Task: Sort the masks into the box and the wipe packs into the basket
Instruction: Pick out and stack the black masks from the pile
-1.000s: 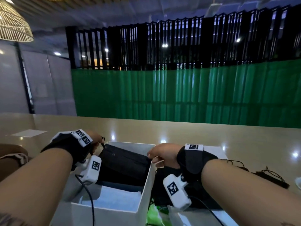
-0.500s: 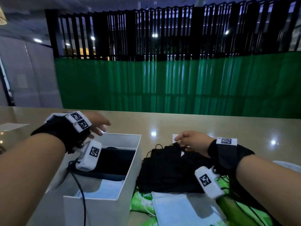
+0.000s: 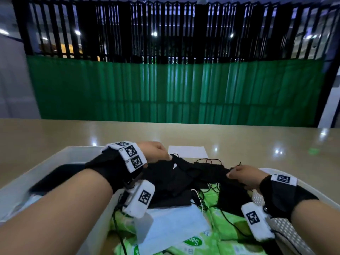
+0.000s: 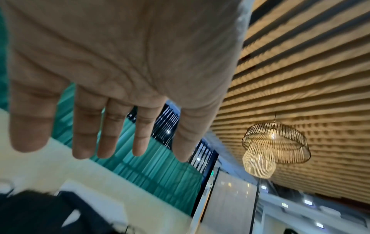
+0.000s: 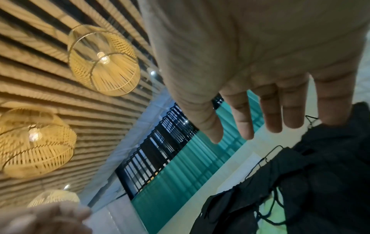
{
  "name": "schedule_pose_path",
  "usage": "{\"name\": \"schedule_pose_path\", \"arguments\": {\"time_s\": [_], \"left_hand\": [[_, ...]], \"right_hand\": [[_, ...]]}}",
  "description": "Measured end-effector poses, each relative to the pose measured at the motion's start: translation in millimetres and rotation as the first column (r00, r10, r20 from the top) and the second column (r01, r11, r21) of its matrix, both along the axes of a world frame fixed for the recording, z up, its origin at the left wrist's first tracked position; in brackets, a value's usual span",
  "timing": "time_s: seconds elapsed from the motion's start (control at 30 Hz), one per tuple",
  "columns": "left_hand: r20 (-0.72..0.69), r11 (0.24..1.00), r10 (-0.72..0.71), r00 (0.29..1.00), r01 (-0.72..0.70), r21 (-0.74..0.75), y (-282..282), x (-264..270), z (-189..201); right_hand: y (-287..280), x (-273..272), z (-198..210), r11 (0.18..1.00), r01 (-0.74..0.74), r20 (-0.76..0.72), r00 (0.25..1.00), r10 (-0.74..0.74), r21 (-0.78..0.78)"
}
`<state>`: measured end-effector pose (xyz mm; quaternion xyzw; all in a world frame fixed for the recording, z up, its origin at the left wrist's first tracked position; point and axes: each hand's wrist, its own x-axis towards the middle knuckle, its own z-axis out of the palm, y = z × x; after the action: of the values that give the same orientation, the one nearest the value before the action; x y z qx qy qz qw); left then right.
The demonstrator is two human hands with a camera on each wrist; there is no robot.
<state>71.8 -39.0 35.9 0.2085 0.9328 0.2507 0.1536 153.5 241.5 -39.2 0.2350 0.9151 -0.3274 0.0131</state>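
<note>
Over the black masks [image 3: 185, 177] heaped on the wipe packs [image 3: 217, 242], both hands reach with straight, relaxed fingers, grasping nothing. Left hand [image 3: 156, 150] hovers at the pile's far-left edge beside the box [image 3: 60, 155]; right hand [image 3: 242, 176] touches its right side. Tangled ear loops could drag extra masks or snag.
</note>
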Motion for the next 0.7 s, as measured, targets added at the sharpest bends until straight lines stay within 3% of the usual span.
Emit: {"name": "schedule_pose_path", "arguments": {"time_s": [0.1,0.23,0.33,0.53,0.7], "left_hand": [[-0.037,0.988,-0.043,0.998,0.037,-0.149,23.7,9.1,-31.7],[-0.018,0.941,-0.109,0.994,0.097,-0.324,45.6,19.6,-81.7],[-0.074,0.879,-0.154,0.985,0.102,-0.466,57.2,25.8,-115.0],[-0.129,0.892,-0.208,0.970,0.134,-0.432,58.4,9.1,-118.3],[-0.191,0.917,-0.205,0.960,0.120,-0.380,53.7,0.0,-102.9]], "right_hand": [[3.2,14.8,-4.7,0.993,0.047,0.011,0.999,-0.046,-0.108],[3.9,23.0,-21.6,0.991,-0.049,0.171,0.985,0.028,0.123],[-0.8,28.6,-33.7,0.981,-0.091,0.284,0.958,0.038,0.173],[-8.0,27.9,-43.3,0.939,-0.203,0.402,0.912,0.079,0.276],[-8.1,24.0,-45.5,0.912,-0.231,0.409,0.909,0.078,0.339]]}}
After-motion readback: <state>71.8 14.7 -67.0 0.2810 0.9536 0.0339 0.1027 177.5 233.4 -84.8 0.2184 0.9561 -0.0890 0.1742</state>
